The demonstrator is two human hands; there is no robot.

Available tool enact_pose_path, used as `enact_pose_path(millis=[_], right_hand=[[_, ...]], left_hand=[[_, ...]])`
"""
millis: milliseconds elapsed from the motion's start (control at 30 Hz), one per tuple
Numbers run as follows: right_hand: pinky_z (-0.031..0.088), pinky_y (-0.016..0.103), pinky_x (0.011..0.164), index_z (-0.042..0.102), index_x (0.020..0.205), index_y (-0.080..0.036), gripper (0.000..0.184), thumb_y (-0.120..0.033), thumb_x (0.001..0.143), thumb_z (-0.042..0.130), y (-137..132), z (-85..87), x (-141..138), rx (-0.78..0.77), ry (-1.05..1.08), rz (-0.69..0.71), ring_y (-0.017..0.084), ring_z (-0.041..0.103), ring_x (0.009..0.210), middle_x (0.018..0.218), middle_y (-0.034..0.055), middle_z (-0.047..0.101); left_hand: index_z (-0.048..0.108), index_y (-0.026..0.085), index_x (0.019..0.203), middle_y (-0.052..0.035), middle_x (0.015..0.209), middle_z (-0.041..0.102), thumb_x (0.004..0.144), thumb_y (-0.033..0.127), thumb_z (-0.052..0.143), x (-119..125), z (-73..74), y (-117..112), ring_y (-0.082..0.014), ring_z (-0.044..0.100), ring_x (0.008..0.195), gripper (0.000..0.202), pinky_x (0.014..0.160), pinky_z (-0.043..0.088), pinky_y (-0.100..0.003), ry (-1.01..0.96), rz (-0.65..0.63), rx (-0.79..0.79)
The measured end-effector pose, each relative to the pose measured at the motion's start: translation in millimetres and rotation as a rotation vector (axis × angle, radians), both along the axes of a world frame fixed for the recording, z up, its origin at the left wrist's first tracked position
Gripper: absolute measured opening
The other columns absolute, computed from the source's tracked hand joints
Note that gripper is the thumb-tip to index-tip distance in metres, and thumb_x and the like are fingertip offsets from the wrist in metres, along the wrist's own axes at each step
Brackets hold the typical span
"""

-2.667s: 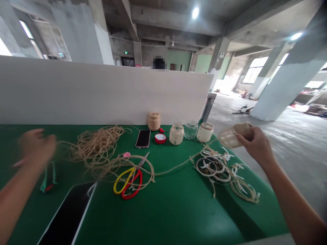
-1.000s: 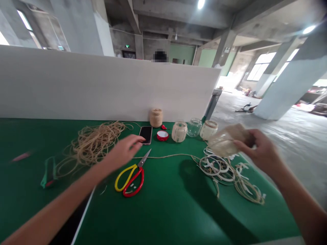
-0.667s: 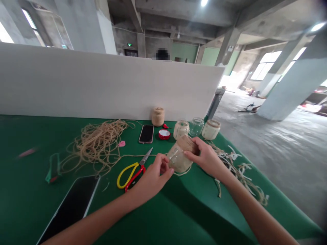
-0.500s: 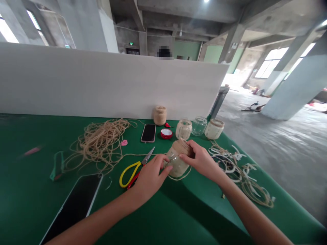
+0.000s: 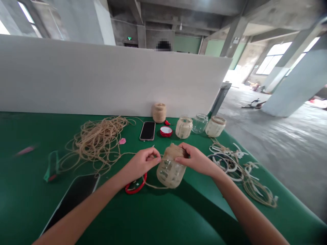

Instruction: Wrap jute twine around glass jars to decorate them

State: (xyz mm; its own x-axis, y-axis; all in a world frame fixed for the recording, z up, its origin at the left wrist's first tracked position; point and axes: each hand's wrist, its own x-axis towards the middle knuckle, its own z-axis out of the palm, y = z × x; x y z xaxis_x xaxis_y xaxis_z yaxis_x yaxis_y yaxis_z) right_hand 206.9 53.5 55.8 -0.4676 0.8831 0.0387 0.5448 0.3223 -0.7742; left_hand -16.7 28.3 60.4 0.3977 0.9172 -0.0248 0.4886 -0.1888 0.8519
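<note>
The right hand (image 5: 196, 160) is holding a glass jar (image 5: 170, 173) by its twine-wrapped top, fingers laid over the wrapping. The jar stands near the centre of the green table (image 5: 178, 217), its base on or just above the surface (contact cannot be confirmed from this view). The left hand (image 5: 140, 164) is closed narrow, fingertips pinched together at the jar's shoulder; what they grip is too small to tell. Red-handled scissors (image 5: 135, 188) lie just below the left wrist. A loose twine pile (image 5: 97, 143) lies to the left, and a row of three jars (image 5: 200, 123) stands behind, beyond a phone (image 5: 147, 131).
</note>
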Motion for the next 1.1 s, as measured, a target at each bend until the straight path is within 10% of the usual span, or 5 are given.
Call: enact_pose_path(millis=[167, 667, 1100], right_hand=[[0.029, 0.020, 0.050, 0.046, 0.080, -0.018, 0.024, -0.038, 0.074, 0.058, 2, -5.3, 0, -0.081, 0.043, 0.055, 0.008, 0.037, 0.056, 0.065, -0.0056, 0.039], [0.035, 0.020, 0.054, 0.049, 0.093, -0.016, 0.032, -0.043, 0.078, 0.057, 2, -10.2, 3, -0.245, 0.252, 0.239, 0.010, 0.041, 0.063, 0.073, -0.0022, 0.045], [0.030, 0.019, 0.056, 0.048, 0.087, -0.015, 0.031, -0.037, 0.072, 0.064, -3, -36.9, -1, -0.344, 0.544, 0.257, 0.009, 0.039, 0.064, 0.073, -0.0031, 0.042]], left_hand=[[0.056, 0.019, 0.084, 0.0064, 0.054, 0.030, 0.084, 0.036, 0.043, -10, 12.4, 2, -0.0091, 0.032, 0.049, 0.021, 0.049, 0.024, -0.021, 0.207, 0.023, 0.132], [0.056, 0.021, 0.104, 0.0056, 0.051, 0.038, 0.086, 0.043, 0.039, -13, -17.6, 15, -0.0103, 0.036, 0.045, 0.034, 0.046, 0.022, -0.021, 0.294, -0.002, 0.193], [0.034, 0.022, 0.130, 0.0070, 0.055, 0.029, 0.086, 0.039, 0.043, -9, -30.8, 6, -0.0088, 0.030, 0.049, 0.048, 0.046, 0.023, -0.020, 0.014, -0.088, -0.035]])
